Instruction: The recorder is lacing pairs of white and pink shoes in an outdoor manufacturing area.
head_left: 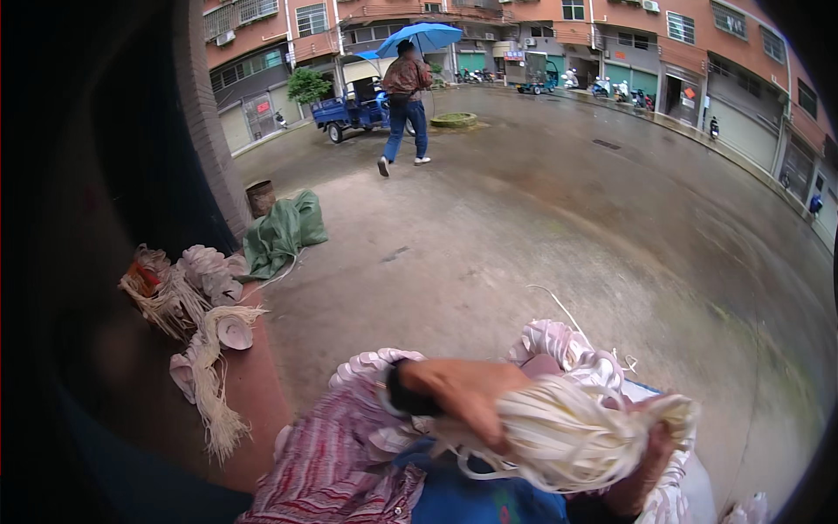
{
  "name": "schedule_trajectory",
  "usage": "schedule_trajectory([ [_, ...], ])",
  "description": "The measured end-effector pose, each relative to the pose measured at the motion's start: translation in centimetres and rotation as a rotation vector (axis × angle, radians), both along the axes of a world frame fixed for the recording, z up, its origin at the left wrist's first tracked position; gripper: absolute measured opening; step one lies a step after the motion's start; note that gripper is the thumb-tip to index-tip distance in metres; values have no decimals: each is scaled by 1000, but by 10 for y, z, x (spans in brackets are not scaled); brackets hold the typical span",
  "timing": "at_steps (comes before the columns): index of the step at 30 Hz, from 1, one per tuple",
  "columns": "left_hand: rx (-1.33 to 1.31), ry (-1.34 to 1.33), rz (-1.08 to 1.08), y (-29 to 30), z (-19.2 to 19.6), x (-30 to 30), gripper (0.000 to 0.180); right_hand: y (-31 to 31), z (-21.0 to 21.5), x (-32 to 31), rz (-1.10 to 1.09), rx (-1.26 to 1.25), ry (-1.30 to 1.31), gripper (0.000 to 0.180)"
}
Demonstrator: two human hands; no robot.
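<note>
A thick bundle of white flat straps (pixel 567 437) lies bunched and looped across my lap, held between my two hands. My left hand (pixel 463 397), somewhat blurred, reaches over the bundle's left end with its fingers curled down onto it. At the other end, my right hand (pixel 650 463) grips the straps from the side and below; they partly cover its fingers. Behind the bundle and around it lie rows of nested, shiny pale pink cup-shaped pieces (pixel 559 341). My left arm wears a red-and-white striped sleeve (pixel 332 454) with a dark cuff, and blue cloth (pixel 489 498) shows beneath.
On the floor to the left are more cup-shaped pieces (pixel 209 271) with frayed beige strands (pixel 214 384). A green sack (pixel 288 227) and a rusty can (pixel 260 198) stand beyond. A person with a blue umbrella (pixel 423 37) walks on the wet yard near a blue three-wheeler (pixel 349 113).
</note>
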State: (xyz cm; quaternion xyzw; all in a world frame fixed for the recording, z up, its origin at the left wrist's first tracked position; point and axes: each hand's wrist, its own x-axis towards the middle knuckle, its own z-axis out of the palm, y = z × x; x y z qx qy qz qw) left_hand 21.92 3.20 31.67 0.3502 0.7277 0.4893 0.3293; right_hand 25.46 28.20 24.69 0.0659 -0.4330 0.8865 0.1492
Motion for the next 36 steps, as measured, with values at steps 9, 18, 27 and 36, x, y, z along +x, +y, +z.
schedule_trajectory([
  [9,-329,756,-15,-82,118,75,56,-41,17,5,639,-30,420,45],
  [18,-316,367,-14,-74,45,57,73,-24,19,9,336,-53,211,20],
  [27,92,466,-80,90,-168,-34,72,145,-132,4,117,458,-475,34],
  [36,-191,725,-246,232,-252,7,84,182,-213,37,206,394,-691,29],
])
